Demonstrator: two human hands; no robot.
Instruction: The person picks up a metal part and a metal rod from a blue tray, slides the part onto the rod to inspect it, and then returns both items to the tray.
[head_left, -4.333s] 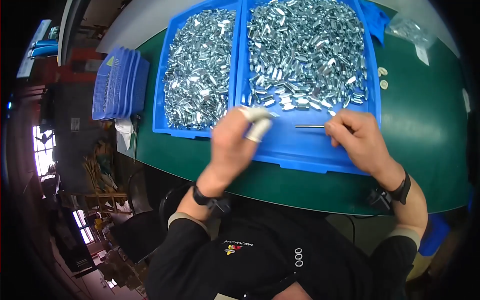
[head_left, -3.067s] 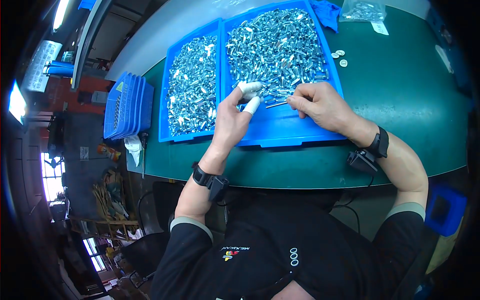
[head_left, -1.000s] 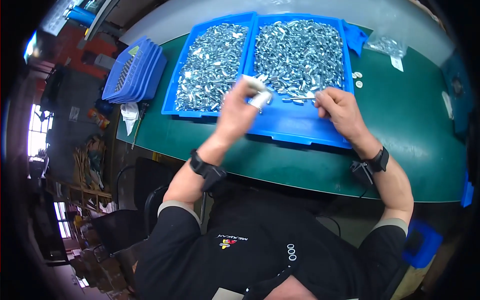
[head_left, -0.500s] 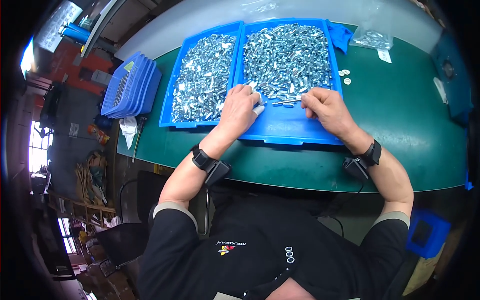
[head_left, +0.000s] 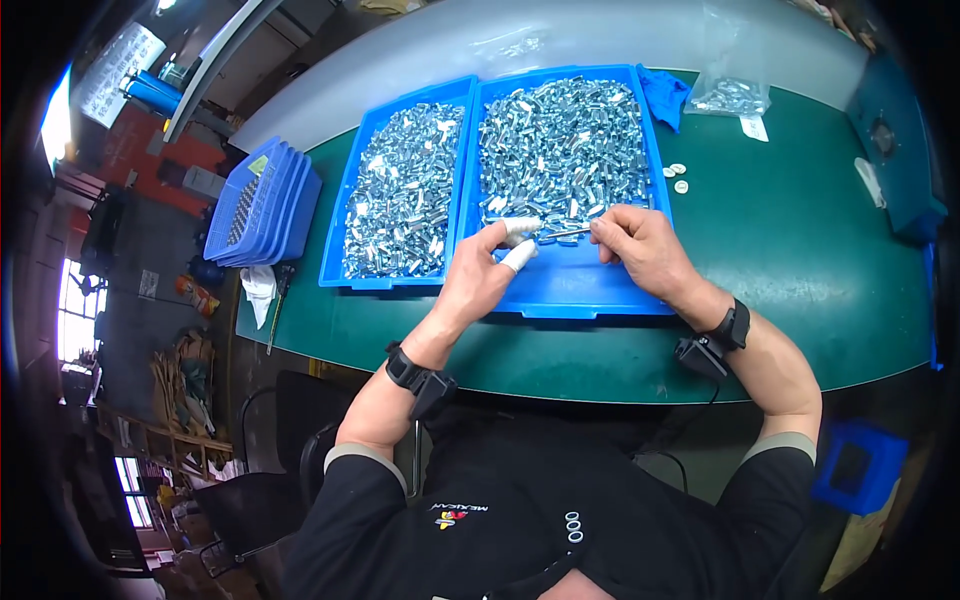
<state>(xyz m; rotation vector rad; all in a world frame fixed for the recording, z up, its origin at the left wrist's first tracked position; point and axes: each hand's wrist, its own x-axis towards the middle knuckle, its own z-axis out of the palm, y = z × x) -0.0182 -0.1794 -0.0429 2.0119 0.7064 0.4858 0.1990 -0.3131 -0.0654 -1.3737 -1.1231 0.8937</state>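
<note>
Left hand (head_left: pixel 478 280) and right hand (head_left: pixel 642 252) come close together above the near end of a blue tray (head_left: pixel 565 292) at a green-topped bench (head_left: pixel 790 280). Thumb and forefinger of the right hand pinch a slim metal rod (head_left: pixel 568 234), its free end pointing toward the left hand. White finger covers (head_left: pixel 518 257) sheathe the left thumb and forefinger, which curve toward each other beside the rod's tip; whether they grip a small piece between them cannot be told at this size.

Shiny metal pieces (head_left: pixel 565 140) are heaped across the far part of the tray, just beyond the fingers, while bare blue plastic shows nearest the person. Directly to the left, a second blue tray (head_left: pixel 372 284) carries another heap of metal parts (head_left: pixel 408 185).

Farther left on the bench stand nested blue baskets (head_left: pixel 268 208), a white cloth (head_left: pixel 258 292) hanging near their base. Right of the trays lie a crumpled blue cloth (head_left: pixel 662 98), small round pale objects (head_left: pixel 681 187) and a clear plastic bag (head_left: pixel 728 96) with metal parts inside and a white tag (head_left: pixel 754 128) at its lower edge. Black straps bearing small devices circle both wrists, below the bare forearms' dark, light-cuffed sleeves (head_left: pixel 365 510).
</note>
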